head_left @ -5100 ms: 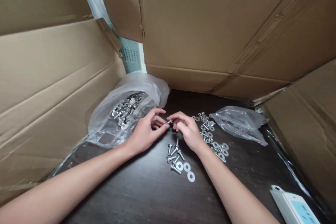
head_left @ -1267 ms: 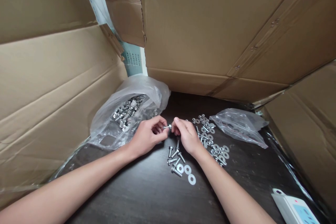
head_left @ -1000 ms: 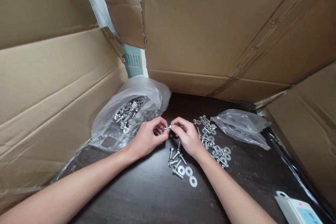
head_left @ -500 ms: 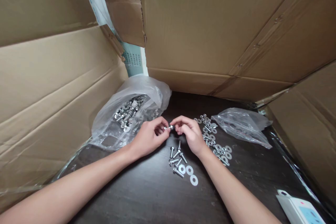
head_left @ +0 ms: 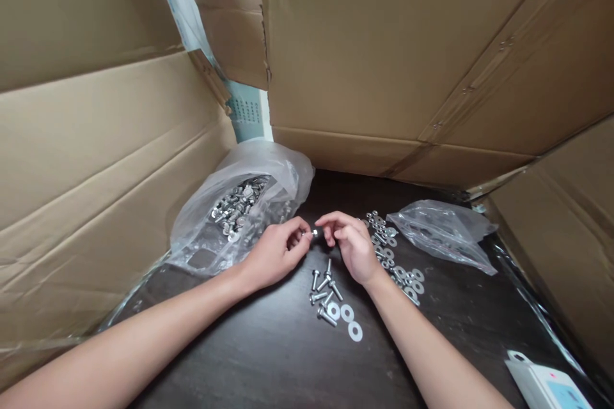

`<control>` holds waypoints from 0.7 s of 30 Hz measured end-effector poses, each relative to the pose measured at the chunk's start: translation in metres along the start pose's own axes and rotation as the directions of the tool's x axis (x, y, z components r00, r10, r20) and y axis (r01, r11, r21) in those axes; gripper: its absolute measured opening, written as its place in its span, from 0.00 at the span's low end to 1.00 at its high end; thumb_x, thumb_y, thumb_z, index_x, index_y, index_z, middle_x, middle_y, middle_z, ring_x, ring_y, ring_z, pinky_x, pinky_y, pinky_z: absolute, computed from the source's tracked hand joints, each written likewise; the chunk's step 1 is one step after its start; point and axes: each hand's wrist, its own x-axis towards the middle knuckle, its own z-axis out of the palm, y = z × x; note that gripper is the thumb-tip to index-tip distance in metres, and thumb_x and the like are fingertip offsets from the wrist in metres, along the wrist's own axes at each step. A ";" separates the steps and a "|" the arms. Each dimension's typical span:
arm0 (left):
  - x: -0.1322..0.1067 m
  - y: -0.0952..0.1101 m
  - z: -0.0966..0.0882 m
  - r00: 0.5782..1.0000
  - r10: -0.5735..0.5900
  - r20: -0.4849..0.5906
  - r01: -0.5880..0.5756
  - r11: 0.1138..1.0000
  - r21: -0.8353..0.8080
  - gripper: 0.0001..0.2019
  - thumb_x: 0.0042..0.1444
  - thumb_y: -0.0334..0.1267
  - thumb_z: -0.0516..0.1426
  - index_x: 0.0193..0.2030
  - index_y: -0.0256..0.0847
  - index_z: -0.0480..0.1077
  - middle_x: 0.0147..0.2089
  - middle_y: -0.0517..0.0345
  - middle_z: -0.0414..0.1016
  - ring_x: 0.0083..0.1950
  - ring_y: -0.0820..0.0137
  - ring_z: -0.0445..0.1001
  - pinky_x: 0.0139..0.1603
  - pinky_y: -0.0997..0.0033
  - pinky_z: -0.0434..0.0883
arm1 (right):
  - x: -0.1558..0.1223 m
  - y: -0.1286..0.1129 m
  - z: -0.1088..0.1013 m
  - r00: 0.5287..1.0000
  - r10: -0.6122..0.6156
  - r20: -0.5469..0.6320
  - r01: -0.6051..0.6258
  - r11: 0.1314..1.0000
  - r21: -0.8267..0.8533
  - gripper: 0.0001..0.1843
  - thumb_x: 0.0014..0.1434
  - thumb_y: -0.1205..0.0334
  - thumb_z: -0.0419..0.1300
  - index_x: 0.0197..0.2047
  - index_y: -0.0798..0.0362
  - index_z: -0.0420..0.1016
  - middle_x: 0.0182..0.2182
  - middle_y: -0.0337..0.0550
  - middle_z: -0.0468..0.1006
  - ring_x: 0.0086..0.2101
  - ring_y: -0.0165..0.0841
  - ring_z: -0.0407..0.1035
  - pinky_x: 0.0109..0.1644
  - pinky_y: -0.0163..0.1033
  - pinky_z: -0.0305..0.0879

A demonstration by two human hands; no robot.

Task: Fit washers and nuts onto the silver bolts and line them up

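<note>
My left hand (head_left: pixel 278 249) pinches a small bolt between thumb and fingertips, most of it hidden. A shiny nut (head_left: pixel 315 234) shows at the bolt's right end, just past the fingertips. Close to the right of it is my right hand (head_left: pixel 349 243), its thumb and index finger apart and nothing visible between them. Below the hands several loose bolts (head_left: pixel 327 314) lie on the dark table. Flat washers (head_left: pixel 355 331) rest beside those bolts.
A clear plastic bag (head_left: pixel 288 163) with many bolts lies at the left. Right of my right hand spreads a pile of nuts, bolts and washers (head_left: pixel 400 275), near another clear bag (head_left: pixel 441 230). Cardboard walls (head_left: pixel 384 45) surround the table. A white device (head_left: pixel 547 380) sits at front right.
My right thumb and index finger have opened and come slightly off the nut. The left hand keeps its pinch on the bolt, its fingers covering more of it.
</note>
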 end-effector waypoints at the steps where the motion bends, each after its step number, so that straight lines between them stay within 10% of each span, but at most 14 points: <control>1: 0.000 0.000 0.000 1.000 0.002 0.001 -0.002 1.000 -0.002 0.08 0.67 0.38 0.53 0.41 0.39 0.72 0.30 0.60 0.77 0.30 0.70 0.74 0.34 0.73 0.67 | 0.000 0.000 0.000 1.000 0.005 0.002 -0.005 1.000 -0.004 0.16 0.48 0.62 0.55 0.35 0.54 0.83 0.23 0.40 0.71 0.26 0.32 0.61 0.31 0.38 0.58; 21: 0.000 0.001 0.000 1.000 -0.002 0.006 0.002 1.000 0.007 0.10 0.69 0.41 0.52 0.43 0.39 0.70 0.30 0.59 0.76 0.31 0.69 0.74 0.35 0.71 0.68 | 0.001 -0.002 0.000 1.000 0.005 -0.018 -0.005 0.999 -0.039 0.13 0.47 0.63 0.55 0.26 0.52 0.82 0.24 0.42 0.72 0.27 0.33 0.62 0.31 0.39 0.58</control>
